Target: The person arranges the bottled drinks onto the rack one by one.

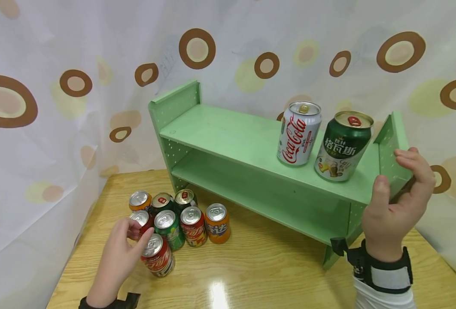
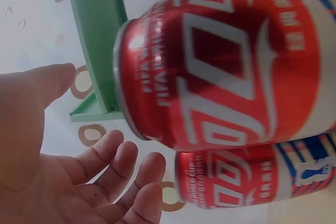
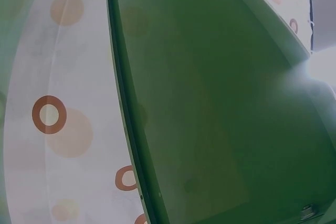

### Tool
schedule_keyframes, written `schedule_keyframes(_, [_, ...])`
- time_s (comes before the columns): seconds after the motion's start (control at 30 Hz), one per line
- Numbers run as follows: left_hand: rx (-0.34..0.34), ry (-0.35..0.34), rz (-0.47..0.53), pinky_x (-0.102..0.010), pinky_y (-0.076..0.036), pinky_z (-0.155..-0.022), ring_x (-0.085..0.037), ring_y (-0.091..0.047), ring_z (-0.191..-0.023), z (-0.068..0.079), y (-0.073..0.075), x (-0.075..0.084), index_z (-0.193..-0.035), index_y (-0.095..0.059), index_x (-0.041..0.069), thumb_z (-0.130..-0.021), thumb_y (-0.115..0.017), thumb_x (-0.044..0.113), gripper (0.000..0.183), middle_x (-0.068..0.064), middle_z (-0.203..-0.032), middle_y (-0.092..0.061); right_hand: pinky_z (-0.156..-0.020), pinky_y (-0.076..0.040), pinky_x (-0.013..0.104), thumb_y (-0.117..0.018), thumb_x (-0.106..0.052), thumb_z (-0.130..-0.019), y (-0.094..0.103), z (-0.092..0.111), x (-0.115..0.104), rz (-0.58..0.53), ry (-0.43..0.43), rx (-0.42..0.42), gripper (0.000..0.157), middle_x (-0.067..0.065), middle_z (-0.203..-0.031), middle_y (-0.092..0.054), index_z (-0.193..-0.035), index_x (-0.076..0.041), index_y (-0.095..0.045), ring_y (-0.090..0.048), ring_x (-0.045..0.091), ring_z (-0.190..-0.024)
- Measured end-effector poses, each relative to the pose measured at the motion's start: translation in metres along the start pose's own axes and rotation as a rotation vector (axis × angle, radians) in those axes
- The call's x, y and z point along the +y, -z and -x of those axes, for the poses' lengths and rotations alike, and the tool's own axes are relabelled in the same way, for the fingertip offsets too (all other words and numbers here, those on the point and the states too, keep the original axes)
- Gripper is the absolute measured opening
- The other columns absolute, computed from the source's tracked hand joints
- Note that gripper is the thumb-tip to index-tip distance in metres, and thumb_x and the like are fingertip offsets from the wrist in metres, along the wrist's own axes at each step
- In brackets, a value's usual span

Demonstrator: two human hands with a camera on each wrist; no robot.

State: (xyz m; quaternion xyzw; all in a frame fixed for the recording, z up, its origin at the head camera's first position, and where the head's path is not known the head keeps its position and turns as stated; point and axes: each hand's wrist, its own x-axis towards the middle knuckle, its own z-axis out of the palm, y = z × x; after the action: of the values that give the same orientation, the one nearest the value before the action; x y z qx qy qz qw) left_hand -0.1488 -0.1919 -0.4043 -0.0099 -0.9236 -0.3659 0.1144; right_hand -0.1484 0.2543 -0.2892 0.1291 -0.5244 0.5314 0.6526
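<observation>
In the head view my left hand [image 1: 121,244] reaches over the front red Coca-Cola can [image 1: 158,256], thumb and fingers apart. The left wrist view shows that hand's spread fingers [image 2: 126,161] beside the top end of a large red can [image 2: 226,66], with nothing in the grasp. My right hand [image 1: 399,201] is raised at the right end of the green shelf [image 1: 228,128], thumb and fingers apart around the corner of its side panel. On the top board stand a white Coca-Cola plus can [image 1: 299,134] and a green-and-white can [image 1: 344,146].
Behind the front can stand a green can [image 1: 170,229], another red can [image 1: 194,227], an orange can [image 1: 218,224] and several more, close together on the wooden table [image 1: 251,274]. A patterned white curtain [image 1: 232,51] hangs behind. The right wrist view shows the shelf's green underside [image 3: 210,103].
</observation>
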Motion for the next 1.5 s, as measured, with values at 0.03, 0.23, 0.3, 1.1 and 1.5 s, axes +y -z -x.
schedule_keyframes(0.03, [-0.009,0.014,0.006,-0.025,-0.046,-0.069,-0.024,-0.058,-0.095,0.001,-0.001,-0.002,-0.108,-0.058,0.001,-0.100,-0.070,0.031,0.033,-0.014,-0.105,-0.058,-0.128,-0.023,0.044,-0.054,0.001,-0.083,0.000,0.000,0.000,0.001,0.000,0.000,0.020,0.015,-0.113,-0.062,-0.100,0.011,-0.056,-0.055,0.028,-0.121])
schedule_keyframes(0.23, [-0.041,0.085,0.044,-0.023,-0.047,-0.070,-0.024,-0.058,-0.097,0.006,-0.009,-0.012,-0.109,-0.057,0.002,-0.102,-0.066,0.031,0.031,-0.014,-0.107,-0.057,-0.127,-0.024,0.043,-0.055,0.000,-0.084,0.000,0.000,-0.001,0.006,0.000,-0.001,0.020,0.014,-0.114,-0.062,-0.100,0.011,-0.055,-0.055,0.028,-0.121])
schedule_keyframes(0.3, [-0.057,0.100,0.045,-0.025,-0.047,-0.072,-0.025,-0.059,-0.099,0.008,-0.011,-0.014,-0.109,-0.056,0.003,-0.103,-0.065,0.034,0.033,-0.014,-0.107,-0.057,-0.127,-0.024,0.044,-0.055,0.000,-0.084,0.001,0.000,-0.001,0.008,0.002,-0.002,0.020,0.014,-0.114,-0.062,-0.101,0.011,-0.055,-0.055,0.028,-0.121])
schedule_keyframes(1.1, [-0.238,0.099,0.040,-0.059,-0.048,-0.104,-0.040,-0.059,-0.125,0.017,-0.028,-0.030,-0.136,-0.049,-0.005,-0.095,-0.074,0.039,0.065,-0.026,-0.133,-0.057,-0.126,-0.026,0.045,-0.053,0.001,-0.083,0.000,-0.002,0.000,0.027,0.013,0.010,0.021,0.013,-0.112,-0.063,-0.101,0.011,-0.057,-0.056,0.028,-0.120])
schedule_keyframes(1.5, [-0.243,0.122,0.105,-0.053,-0.051,-0.104,-0.034,-0.064,-0.122,0.017,-0.033,-0.031,-0.132,-0.050,0.002,-0.076,-0.093,0.037,0.078,-0.018,-0.131,-0.065,-0.127,-0.024,0.045,-0.055,0.000,-0.083,0.000,0.000,0.001,0.017,0.015,0.010,0.019,0.014,-0.112,-0.063,-0.100,0.010,-0.056,-0.056,0.028,-0.120])
